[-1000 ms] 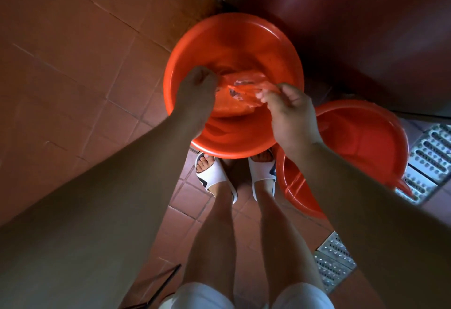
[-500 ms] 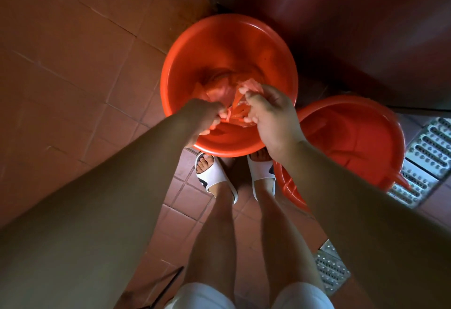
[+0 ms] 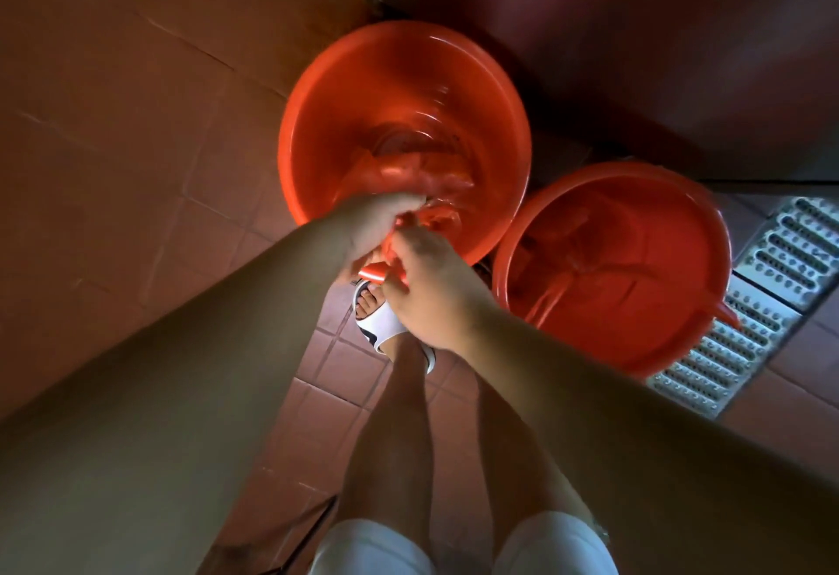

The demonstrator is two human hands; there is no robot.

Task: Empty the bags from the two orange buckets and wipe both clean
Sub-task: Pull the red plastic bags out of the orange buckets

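Note:
Two orange buckets stand on the tiled floor. The nearer-centre bucket [image 3: 318,88] holds a crumpled orange plastic bag [image 3: 408,175] that trails over its near rim. My left hand [image 3: 372,229] grips the bag at the rim, and my right hand [image 3: 431,288] pinches the same bag just below it, both hands touching. The second bucket [image 3: 681,338] sits to the right with another orange bag [image 3: 604,256] spread inside it.
A dark red wall [image 3: 635,29] rises right behind both buckets. A metal floor drain grate [image 3: 744,329] runs along the right. My feet in white sandals [image 3: 381,325] stand just below the buckets. Brown floor tiles [image 3: 136,120] stretch to the left.
Both hands have drawn the bag from the bucket's middle to its near rim, coming close together. The view has shifted a little, so the buckets sit further right.

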